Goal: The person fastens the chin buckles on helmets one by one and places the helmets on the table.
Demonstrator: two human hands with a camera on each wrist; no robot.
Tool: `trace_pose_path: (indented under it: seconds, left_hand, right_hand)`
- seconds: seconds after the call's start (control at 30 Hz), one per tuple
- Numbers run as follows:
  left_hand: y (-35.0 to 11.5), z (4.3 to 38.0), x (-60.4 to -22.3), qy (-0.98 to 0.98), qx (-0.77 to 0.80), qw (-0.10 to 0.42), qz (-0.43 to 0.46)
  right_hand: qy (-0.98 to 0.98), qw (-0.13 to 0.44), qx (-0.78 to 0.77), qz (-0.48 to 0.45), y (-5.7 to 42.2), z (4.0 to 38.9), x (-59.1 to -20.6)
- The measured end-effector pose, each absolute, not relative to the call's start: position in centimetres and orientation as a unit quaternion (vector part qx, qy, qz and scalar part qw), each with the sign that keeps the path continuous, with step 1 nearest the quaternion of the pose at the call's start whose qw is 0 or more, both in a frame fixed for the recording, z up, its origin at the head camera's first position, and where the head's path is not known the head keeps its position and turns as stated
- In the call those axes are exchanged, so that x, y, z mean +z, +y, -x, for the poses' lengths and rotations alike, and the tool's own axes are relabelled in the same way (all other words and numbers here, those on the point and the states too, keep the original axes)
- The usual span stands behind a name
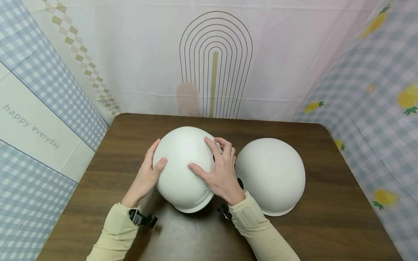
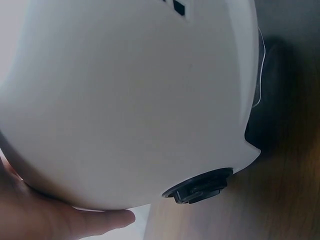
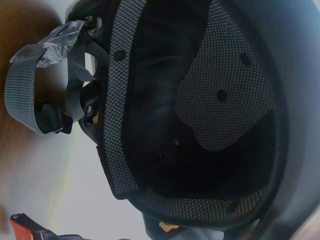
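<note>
Pale yellow sleeves (image 1: 114,232) lie nearest you at the bottom of the head view, and past them both your hands have hold of the held helmet (image 1: 181,170), at the middle of the wooden table (image 1: 326,232), just left of the other helmet (image 1: 274,174). Expect a stiff, fairly light shell; its smooth white dome will probably slide under dry fingers, and its surface could scuff if knocked. Your left hand (image 1: 143,181) grasps the left side, thumb on the dome and parted from the fingers along the flank. Your right hand (image 1: 223,175) grips the right side, spread wide, thumb well apart from the index finger, the others bent over toward the edge. Whether the rim touches the wood, you cannot tell. For a surer hold, take the rim near the vent slots (image 1: 201,197) rather than the crown, and avoid the black round fitting (image 2: 200,186). Your right wrist view shows a soft dark lining (image 3: 225,90) and a limp chin strap (image 3: 21,95), likely poor handles; which helmet they belong to is unclear.
</note>
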State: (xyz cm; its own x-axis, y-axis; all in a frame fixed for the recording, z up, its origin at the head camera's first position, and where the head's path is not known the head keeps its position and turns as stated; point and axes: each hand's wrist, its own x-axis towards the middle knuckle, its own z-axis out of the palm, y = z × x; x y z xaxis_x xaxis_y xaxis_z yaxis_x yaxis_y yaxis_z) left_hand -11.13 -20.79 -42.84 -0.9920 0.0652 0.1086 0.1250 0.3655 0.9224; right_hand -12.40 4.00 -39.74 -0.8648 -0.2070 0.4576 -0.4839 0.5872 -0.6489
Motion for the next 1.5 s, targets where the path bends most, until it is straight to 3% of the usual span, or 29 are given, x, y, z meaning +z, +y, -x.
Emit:
trace_pose_path:
  seconds: [0.8, 1.5]
  left_hand:
    - [-20.6, 11.1, -43.3, -0.803, -0.592, 0.035, 0.067]
    - [-20.1, 11.7, -43.7, -0.780, -0.620, 0.042, 0.072]
  right_hand:
    - [-0.845, 0.212, 0.434, -0.231, 4.4, 13.1, -39.7]
    - [-0.841, 0.203, 0.442, -0.239, 4.9, 14.2, -38.8]
